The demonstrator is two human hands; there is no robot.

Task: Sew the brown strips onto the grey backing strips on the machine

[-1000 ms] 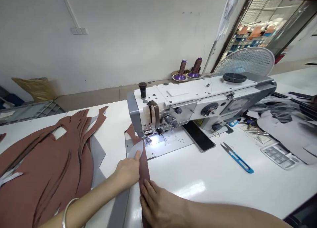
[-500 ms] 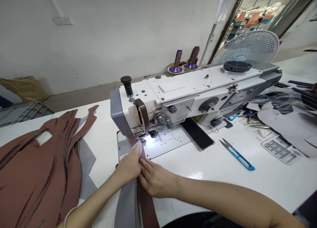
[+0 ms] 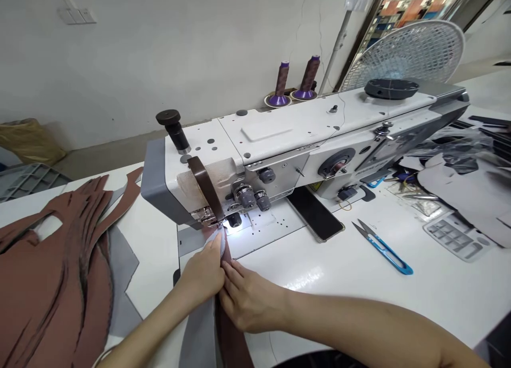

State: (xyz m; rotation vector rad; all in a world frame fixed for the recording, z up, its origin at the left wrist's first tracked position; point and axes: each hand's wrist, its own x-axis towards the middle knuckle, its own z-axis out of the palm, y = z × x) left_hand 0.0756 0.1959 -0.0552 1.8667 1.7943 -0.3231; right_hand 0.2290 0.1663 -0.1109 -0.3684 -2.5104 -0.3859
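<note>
Under the lit needle area of a white sewing machine (image 3: 275,139) lie a brown strip (image 3: 233,341) and a grey piece (image 3: 197,333), laid edge to edge or overlapping. My left hand (image 3: 203,269) is closed on the grey piece's upturned edge just in front of the presser foot (image 3: 220,225), index finger pointing at it. Close beside it, my right hand (image 3: 252,297) pinches the brown strip, fingertips near the left hand and thumb underneath. Both pieces hang down toward me below the hands. The hands hide the middle of the seam edges.
Brown cut pieces (image 3: 35,283) are heaped on the left. A phone (image 3: 315,213) lies by the machine base, with blue thread snips (image 3: 383,248) to its right. Scraps and a plastic tray (image 3: 455,237) lie farther right. Two thread cones (image 3: 281,83) and a fan (image 3: 411,54) stand behind.
My view has shifted, so the machine appears larger and farther left. Both hands stay on the pieces close to the presser foot. The brown lever on the machine's head now sits lower.
</note>
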